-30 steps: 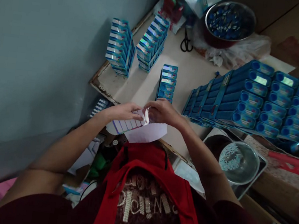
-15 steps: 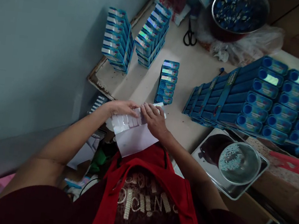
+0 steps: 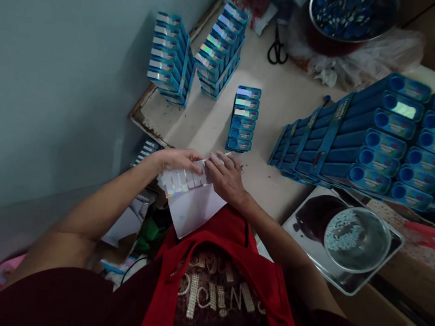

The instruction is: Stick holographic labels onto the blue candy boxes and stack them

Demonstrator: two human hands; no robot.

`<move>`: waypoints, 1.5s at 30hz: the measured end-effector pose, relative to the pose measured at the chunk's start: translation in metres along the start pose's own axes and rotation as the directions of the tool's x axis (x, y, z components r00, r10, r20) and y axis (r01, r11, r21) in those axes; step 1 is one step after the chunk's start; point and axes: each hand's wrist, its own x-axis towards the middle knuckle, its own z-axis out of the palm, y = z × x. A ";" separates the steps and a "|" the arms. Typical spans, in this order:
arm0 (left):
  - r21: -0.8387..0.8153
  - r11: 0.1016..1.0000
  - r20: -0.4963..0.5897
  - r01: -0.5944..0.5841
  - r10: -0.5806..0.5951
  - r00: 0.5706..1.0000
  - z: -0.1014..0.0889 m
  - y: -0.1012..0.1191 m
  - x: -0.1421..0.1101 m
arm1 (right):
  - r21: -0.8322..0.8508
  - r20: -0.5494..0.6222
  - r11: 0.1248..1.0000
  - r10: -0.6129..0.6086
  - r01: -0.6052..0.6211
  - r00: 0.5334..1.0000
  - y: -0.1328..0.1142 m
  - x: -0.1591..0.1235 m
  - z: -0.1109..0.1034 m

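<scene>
A sheet of shiny silver stickers point(image 3: 181, 184) with a white lower part point(image 3: 195, 213) lies tilted between my hands at the table's near edge. My left hand point(image 3: 181, 161) grips its upper left side, thumb on top and the other fingers hidden below. Bent over the upper right of the sheet is my right hand point(image 3: 226, 179), fingertips close together; whether a loose sticker is in them I cannot make out. Just beyond stands a short row of blue boxes point(image 3: 241, 134), the far ones bearing silver stickers on their ends.
Two stacks of stickered blue boxes point(image 3: 169, 54) point(image 3: 221, 47) stand at the back left. A large blue stack point(image 3: 347, 142) fills the right. Black scissors point(image 3: 277, 51), a bowl of blue caps point(image 3: 341, 14) and a tray point(image 3: 308, 261) holding a round container point(image 3: 374, 240) lie around.
The sheet has tilted a little in my hands, its lower corner dropping and more sticker outlines showing. My right hand has shifted slightly; the boxes stay put as the view moves a bit.
</scene>
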 end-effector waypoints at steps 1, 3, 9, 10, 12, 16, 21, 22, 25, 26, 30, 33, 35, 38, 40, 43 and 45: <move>-0.020 1.000 0.001 0.010 -0.010 1.000 -0.006 -0.002 0.001 | 0.005 0.004 1.000 -0.020 0.020 1.000 0.000 0.003 0.003; -0.059 0.997 0.043 0.039 -0.036 0.998 -0.020 -0.006 0.003 | 0.034 0.029 0.998 -0.050 0.049 0.998 0.001 0.009 0.011; -0.081 0.992 0.128 0.094 -0.084 0.988 -0.050 -0.017 0.001 | 0.187 0.048 0.981 0.045 -0.054 0.998 -0.014 0.021 0.027; -0.067 0.993 0.137 0.096 -0.086 0.987 -0.056 -0.020 0.002 | 0.209 0.044 0.972 0.102 -0.109 0.994 -0.019 0.023 0.026; -0.010 0.997 0.162 0.071 -0.068 0.984 -0.075 -0.029 0.011 | 0.272 0.054 0.929 0.247 -0.252 0.968 -0.032 0.027 0.021; 0.305 0.952 0.020 -0.032 0.028 0.999 -0.130 -0.046 0.047 | 0.549 0.115 0.614 0.616 -0.566 0.779 -0.047 0.041 -0.003; 0.577 0.809 -0.492 -0.113 0.455 0.742 -0.149 -0.042 0.078 | 0.820 0.330 0.003 0.815 -0.572 0.477 -0.023 0.072 -0.024; 0.547 0.820 -0.571 -0.168 0.512 0.641 -0.138 -0.040 0.079 | 0.833 0.334 -0.033 0.826 -0.552 0.455 -0.016 0.077 -0.026; 0.169 0.906 -0.667 -0.389 0.396 0.632 -0.085 -0.031 0.075 | 0.832 0.319 -0.046 0.855 -0.553 0.409 0.003 0.086 -0.027; -0.031 0.905 -0.601 -0.423 0.322 0.732 -0.066 -0.028 0.073 | 0.830 0.316 -0.047 0.861 -0.556 0.398 0.007 0.087 -0.027; -0.489 0.794 -0.340 -0.362 0.208 0.917 -0.018 -0.016 0.074 | 0.839 0.331 -0.080 0.860 -0.538 0.388 0.013 0.088 -0.033; -0.559 0.752 -0.329 -0.350 0.187 0.926 -0.008 -0.008 0.080 | 0.832 0.353 -0.093 0.850 -0.547 0.392 0.015 0.088 -0.041; -0.559 0.747 -0.351 -0.361 0.182 0.919 -0.006 -0.004 0.082 | 0.816 0.369 -0.096 0.846 -0.570 0.386 0.018 0.088 -0.045; -0.530 0.746 -0.416 -0.403 0.185 0.890 -0.006 0.007 0.085 | 0.805 0.331 -0.060 0.871 -0.590 0.364 0.027 0.090 -0.046; -0.510 0.741 -0.450 -0.437 0.203 0.870 -0.007 0.020 0.087 | 0.806 0.238 0.019 0.904 -0.591 0.355 0.038 0.095 -0.046; -0.440 0.759 -0.488 -0.480 0.246 0.838 -0.011 0.045 0.095 | 0.756 0.053 0.184 0.939 -0.628 0.339 0.060 0.106 -0.045; -0.357 0.790 -0.534 -0.498 0.265 0.803 -0.015 0.061 0.101 | 0.658 -0.045 0.279 0.942 -0.699 0.333 0.075 0.113 -0.044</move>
